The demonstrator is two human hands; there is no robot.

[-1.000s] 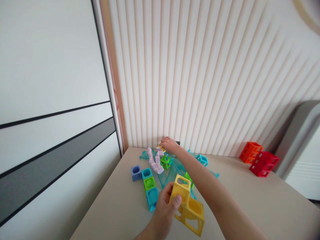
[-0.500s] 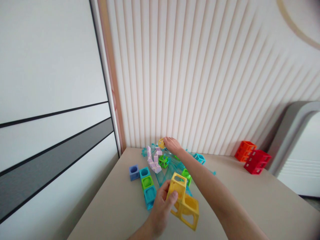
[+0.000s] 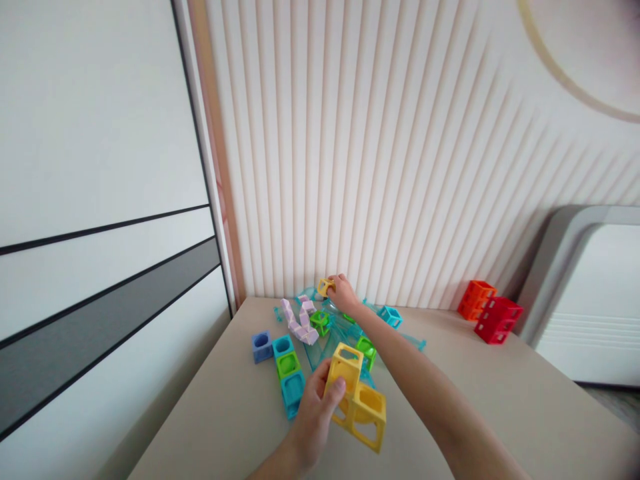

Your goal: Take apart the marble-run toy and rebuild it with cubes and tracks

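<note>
From my remote seat I see one white ribbed wall [image 3: 375, 133] behind one pale beige tabletop [image 3: 445, 360]. Spread near the wall is a heap of translucent teal plastic pieces [image 3: 336, 331], too overlapped for me to count.

Above the table's near side, my left hand [image 3: 317, 403] is closed around one L-shaped cluster of yellow open-frame plastic cubes [image 3: 347, 373], apparently three. At its left lies one row of three touching cubes [image 3: 287, 364]: cyan, green, cyan. Far right stand one red plastic stack [image 3: 499, 320] and one orange plastic stack [image 3: 477, 300] (I cannot count their cubes surely). One lilac, faceted, U-shaped chain [image 3: 301, 327] lies beside the heap.

Then the single cubes: one periwinkle [image 3: 262, 347], one cyan frame [image 3: 390, 317], two clear green frames [image 3: 320, 323], plus a green bit half-hidden by my forearm. Smallest, one yellow cube [image 3: 326, 287] is pinched in the fingertips of my right hand [image 3: 343, 293], near the wall.

I judge the gathering partway: several groups stand together, while the single cubes lie apart.
</note>
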